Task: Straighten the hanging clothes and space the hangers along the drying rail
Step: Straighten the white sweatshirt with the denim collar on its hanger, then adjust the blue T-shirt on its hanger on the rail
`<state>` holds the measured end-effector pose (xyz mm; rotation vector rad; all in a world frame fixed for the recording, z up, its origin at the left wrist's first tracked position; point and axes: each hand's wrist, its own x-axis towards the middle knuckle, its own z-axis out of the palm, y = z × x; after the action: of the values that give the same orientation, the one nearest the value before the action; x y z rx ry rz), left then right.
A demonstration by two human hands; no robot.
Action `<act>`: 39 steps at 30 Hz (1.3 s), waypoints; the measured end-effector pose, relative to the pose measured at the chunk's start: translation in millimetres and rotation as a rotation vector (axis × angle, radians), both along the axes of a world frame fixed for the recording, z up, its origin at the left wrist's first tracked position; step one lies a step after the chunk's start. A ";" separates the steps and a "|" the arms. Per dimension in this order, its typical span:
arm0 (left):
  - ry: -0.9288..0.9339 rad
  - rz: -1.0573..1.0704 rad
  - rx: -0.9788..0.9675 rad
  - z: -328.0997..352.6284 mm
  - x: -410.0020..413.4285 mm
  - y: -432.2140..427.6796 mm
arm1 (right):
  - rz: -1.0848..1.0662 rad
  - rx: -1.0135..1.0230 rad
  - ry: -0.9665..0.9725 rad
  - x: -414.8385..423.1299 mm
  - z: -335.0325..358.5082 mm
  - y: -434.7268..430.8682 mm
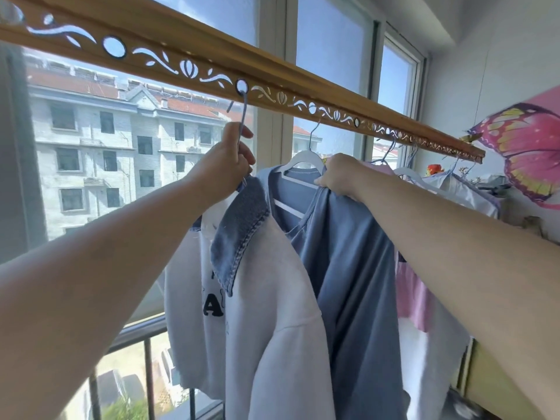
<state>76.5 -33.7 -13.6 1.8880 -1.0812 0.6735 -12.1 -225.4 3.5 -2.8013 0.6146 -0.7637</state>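
The left hand [225, 160] pinches the hanger hook [243, 116] of a white sweatshirt [272, 313] while the right hand [339, 174] grips the shoulder of a blue shirt [348, 253], limp, light cloth probably best shifted by the stiff hook.

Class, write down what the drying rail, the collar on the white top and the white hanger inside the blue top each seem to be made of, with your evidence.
Drying rail: tan, satin-smooth, with crisp cut-out scrolls; wood or wood-toned metal. Collar: denim, judging by faded blue twill and stitched edge. White hanger: probably plastic, smooth and evenly moulded; its hook looks like thin coated wire.
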 end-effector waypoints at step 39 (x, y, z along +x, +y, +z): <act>0.383 0.172 0.695 16.9 -104.2 -154.5 | 0.158 0.147 -0.199 -116.7 -76.3 -93.3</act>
<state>-27.7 -188.2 3.3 2.5861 -0.9729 -0.0121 -128.8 -318.7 -72.8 -2.5635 0.3933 -0.9103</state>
